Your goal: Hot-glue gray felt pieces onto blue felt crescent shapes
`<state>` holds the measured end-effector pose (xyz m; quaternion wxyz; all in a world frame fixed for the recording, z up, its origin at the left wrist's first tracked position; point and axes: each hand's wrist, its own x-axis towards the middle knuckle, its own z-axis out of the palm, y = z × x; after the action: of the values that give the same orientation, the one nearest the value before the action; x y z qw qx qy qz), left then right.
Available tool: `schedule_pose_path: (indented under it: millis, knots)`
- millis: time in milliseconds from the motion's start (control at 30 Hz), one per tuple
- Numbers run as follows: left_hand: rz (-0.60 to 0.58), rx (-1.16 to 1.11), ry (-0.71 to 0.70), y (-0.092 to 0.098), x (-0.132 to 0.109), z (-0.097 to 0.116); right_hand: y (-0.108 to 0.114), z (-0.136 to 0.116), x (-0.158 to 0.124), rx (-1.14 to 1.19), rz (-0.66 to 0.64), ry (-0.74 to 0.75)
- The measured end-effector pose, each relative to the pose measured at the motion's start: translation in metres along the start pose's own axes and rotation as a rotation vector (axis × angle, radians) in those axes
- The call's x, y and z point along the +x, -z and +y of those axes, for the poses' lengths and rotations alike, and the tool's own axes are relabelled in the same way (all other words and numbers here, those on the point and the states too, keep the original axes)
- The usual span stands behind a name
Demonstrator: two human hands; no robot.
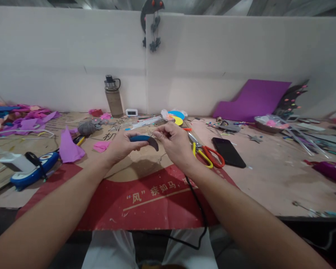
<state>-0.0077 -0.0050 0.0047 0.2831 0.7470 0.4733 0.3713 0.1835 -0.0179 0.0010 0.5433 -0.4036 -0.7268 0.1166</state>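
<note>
My left hand (pixel 126 145) is closed round a curved, crescent-shaped piece (pixel 140 138), blue along its upper side and dark at its right tip. Just right of that tip, my right hand (pixel 173 142) has its thumb and fingers pinched together. Whatever lies in this pinch is too small to make out. Both hands are raised over a red and brown printed sheet (pixel 109 209). Beside my right hand lie scissors (pixel 204 151) with one yellow and one red handle.
A black phone (pixel 229 152) lies right of the scissors. To the left are a blue power strip (pixel 35 172), purple paper (pixel 70 147) and grey yarn (pixel 86 127). A bottle (pixel 114 99) stands by the wall panel (pixel 72 56). A black cable (pixel 200 209) hangs over the front edge.
</note>
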Motion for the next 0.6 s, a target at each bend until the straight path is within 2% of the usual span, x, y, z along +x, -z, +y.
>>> schedule_pose_path:
  millis: [133,333,600]
  knots:
    - [-0.033,-0.022,-0.030,-0.0004,-0.0009,0.0032,0.0014,-0.0023,-0.0002,0.024,-0.037,-0.024]
    - [-0.032,-0.087,-0.100,-0.0012,-0.0012,0.0035,0.0000,-0.0057,-0.0008,0.116,-0.095,-0.146]
    - [0.017,-0.024,-0.215,0.0002,-0.0028,0.0023,-0.0037,-0.0073,-0.0013,0.409,-0.294,-0.319]
